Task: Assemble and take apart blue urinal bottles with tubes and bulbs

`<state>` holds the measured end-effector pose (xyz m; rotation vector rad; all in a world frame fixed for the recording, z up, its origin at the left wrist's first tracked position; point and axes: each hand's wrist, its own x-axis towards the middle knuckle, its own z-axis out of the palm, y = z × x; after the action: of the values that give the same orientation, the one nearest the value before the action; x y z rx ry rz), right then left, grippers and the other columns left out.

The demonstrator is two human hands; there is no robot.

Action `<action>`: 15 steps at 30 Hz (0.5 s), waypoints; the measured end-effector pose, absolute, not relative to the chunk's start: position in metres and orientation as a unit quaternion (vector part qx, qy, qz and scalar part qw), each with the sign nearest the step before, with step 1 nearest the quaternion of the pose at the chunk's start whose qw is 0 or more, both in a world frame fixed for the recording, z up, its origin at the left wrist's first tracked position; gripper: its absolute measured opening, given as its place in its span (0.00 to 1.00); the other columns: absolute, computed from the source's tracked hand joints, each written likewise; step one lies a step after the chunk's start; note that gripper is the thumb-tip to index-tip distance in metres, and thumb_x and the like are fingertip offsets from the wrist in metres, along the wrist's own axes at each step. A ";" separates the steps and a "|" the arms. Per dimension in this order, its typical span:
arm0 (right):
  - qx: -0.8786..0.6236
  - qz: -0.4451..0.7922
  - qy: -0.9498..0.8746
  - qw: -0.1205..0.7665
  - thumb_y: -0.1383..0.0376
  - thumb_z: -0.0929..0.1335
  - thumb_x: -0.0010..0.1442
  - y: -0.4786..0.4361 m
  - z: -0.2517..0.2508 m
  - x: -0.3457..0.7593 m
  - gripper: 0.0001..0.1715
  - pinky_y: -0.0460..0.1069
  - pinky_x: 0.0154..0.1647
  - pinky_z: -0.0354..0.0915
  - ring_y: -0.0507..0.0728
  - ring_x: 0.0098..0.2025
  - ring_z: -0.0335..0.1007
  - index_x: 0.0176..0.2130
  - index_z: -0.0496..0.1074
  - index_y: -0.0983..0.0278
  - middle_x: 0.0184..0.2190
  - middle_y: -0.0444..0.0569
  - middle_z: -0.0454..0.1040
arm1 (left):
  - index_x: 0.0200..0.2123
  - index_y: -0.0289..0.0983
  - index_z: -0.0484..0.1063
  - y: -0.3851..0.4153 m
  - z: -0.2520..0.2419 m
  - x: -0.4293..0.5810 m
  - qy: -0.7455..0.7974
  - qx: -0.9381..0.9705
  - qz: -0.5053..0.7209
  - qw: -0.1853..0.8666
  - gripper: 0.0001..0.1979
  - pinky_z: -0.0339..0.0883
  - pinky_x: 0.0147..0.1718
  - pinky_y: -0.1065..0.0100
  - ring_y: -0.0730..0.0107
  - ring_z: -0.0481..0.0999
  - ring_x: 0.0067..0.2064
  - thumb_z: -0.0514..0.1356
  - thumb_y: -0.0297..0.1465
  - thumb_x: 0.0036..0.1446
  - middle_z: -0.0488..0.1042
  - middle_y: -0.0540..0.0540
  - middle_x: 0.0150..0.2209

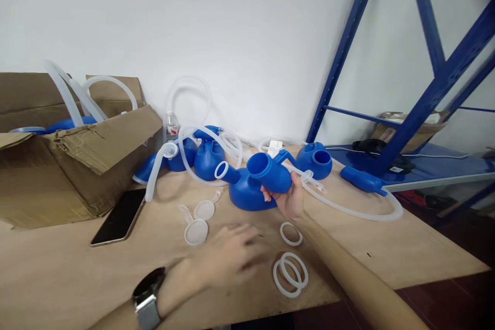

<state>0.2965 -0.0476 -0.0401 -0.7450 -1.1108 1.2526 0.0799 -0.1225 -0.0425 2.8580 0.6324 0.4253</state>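
My right hand [291, 200] is wrapped round a blue wide-mouthed plastic tube piece [275, 175], held up at a tilt with its open mouth towards the left. Behind it, a blue plastic bottle [247, 195] with a white ring on its neck rests on the table. My left hand [232, 252], smeared by motion, is over the table, left of three loose white rings [291, 234]; whether its fingers hold anything does not show. Two translucent flap caps [196, 232] lie just left of it. A watch [149, 291] is on my left wrist.
A cardboard box [112, 139] of hoses and blue parts stands at the left, with a phone [119, 218] in front. Along the wall are blue bottles [209, 160], coiled hoses and a clear water bottle [172, 126]. Another blue tube piece [361, 180] lies right, near blue shelving [344, 46].
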 end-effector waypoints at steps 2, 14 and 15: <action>-0.321 0.527 -0.456 0.641 0.32 0.61 0.61 -0.045 -0.039 0.299 0.39 0.54 0.22 0.68 0.58 0.19 0.67 0.34 0.76 0.63 0.22 0.52 0.77 | 0.54 0.43 0.72 -0.137 -0.045 0.106 0.159 0.976 0.135 0.055 0.15 0.69 0.53 0.56 0.54 0.75 0.57 0.56 0.43 0.71 0.74 0.44 0.60; -0.357 0.506 -0.444 0.648 0.33 0.61 0.60 -0.043 -0.047 0.299 0.39 0.54 0.25 0.67 0.58 0.20 0.66 0.33 0.76 0.62 0.20 0.51 0.75 | 0.42 0.41 0.76 -0.097 -0.059 0.104 0.277 0.935 0.137 0.174 0.05 0.72 0.54 0.56 0.52 0.77 0.59 0.63 0.36 0.67 0.72 0.43 0.63; -0.354 0.502 -0.456 0.644 0.33 0.62 0.59 -0.044 -0.049 0.298 0.38 0.54 0.25 0.68 0.59 0.20 0.67 0.37 0.76 0.62 0.19 0.50 0.74 | 0.39 0.41 0.76 -0.095 -0.059 0.100 0.292 0.916 0.165 0.220 0.05 0.72 0.55 0.58 0.53 0.77 0.59 0.64 0.36 0.66 0.71 0.44 0.64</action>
<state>0.2982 -0.0438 -0.0493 -0.8068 -1.0381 1.1436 0.0996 -0.0950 -0.0592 2.5343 0.8069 0.4555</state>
